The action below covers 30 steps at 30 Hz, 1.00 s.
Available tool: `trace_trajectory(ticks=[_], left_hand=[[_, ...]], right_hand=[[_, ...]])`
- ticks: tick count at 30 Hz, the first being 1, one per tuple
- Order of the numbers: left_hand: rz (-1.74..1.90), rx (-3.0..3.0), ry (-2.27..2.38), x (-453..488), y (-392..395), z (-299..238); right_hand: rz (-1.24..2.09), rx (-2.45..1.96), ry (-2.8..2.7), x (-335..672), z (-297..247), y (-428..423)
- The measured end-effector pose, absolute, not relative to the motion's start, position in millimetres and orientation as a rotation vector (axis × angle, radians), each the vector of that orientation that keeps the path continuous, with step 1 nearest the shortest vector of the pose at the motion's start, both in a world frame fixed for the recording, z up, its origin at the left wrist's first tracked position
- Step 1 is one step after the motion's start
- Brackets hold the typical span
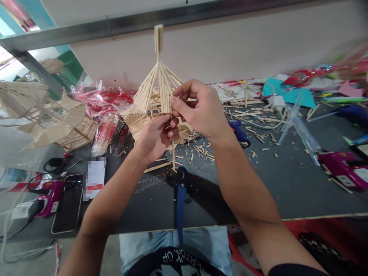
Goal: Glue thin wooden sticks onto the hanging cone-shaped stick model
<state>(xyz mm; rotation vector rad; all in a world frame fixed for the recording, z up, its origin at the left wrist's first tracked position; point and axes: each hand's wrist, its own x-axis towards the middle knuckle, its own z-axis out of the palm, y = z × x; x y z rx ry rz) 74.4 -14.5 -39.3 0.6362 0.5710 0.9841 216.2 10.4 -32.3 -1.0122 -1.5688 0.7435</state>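
A model built of thin wooden sticks (140, 90) stands upright on the table, with a sloping roof and a bundle of short sticks at its top. My left hand (156, 138) is closed at the roof's lower edge, its fingers around a thin wooden stick (173, 157) whose lower end points down below the hand. My right hand (198, 109) pinches with thumb and forefinger at the roof's front right side, just above my left fingers. Its fingertips seem to hold the upper part of that stick; the fingers partly hide it.
A long blue-handled tool (180, 203) juts over the front edge. Cut stick pieces (204, 151) lie scattered, with a blue glue gun (238, 132) behind. Phones (67, 205), a purple power strip (51, 197) and another stick model (71, 126) are left; a second purple strip (343, 168) is right.
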Motion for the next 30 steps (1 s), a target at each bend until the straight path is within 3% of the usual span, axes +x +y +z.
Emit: trace_trajectory(ticks=[30], left_hand=[[0.995, 0.614, 0.559, 75.6, -16.4, -39.5]], right_hand=[[0.701, -1.017, -1.603, 215.8, -34.9, 8.8]])
